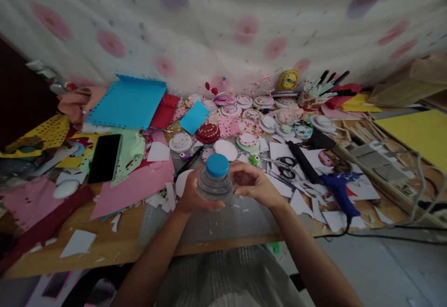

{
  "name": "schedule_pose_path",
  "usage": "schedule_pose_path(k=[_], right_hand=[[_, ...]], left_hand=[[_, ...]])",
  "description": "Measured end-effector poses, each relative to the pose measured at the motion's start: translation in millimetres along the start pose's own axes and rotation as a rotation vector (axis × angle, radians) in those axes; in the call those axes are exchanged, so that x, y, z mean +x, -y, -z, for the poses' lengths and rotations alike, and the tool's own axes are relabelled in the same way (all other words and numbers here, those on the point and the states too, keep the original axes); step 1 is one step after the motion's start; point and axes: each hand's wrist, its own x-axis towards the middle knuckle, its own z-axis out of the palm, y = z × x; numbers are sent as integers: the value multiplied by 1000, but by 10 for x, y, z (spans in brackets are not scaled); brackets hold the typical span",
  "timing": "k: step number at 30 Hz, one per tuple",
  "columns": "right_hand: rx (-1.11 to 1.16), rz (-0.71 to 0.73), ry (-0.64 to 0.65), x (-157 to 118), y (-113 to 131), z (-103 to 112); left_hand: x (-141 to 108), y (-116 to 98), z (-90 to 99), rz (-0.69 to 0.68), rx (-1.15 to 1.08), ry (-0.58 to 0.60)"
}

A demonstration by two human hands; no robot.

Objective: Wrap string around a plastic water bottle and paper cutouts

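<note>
A clear plastic bottle (214,187) with a blue cap (217,165) is held upright above the grey cutting mat (164,230), near the table's front edge. My left hand (197,195) wraps round its left side, the thumb across the front. On the other side, the fingers and thumb of my right hand (256,183) curve against the bottle. Only the upper part of the bottle shows clearly. Just behind it lie a white paper disc (225,150) and a black pen (189,161). Black-handled scissors (287,167) rest to the right.
Several decorated paper discs (248,140) crowd the table's back. Rightward are a blue glue gun (340,194) with a cord, a black roll (303,161) and a power strip (377,172). Leftward lie a phone (104,158), pink sheet (134,188), blue sheet (127,104) and paper scraps.
</note>
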Motion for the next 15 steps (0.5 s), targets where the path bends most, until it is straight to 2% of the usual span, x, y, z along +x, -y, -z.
schedule_pose_path(k=[15], right_hand=[[-63,100,-213,-21,-113,-197]], left_hand=[[-11,-58,-5,80,-28,18]])
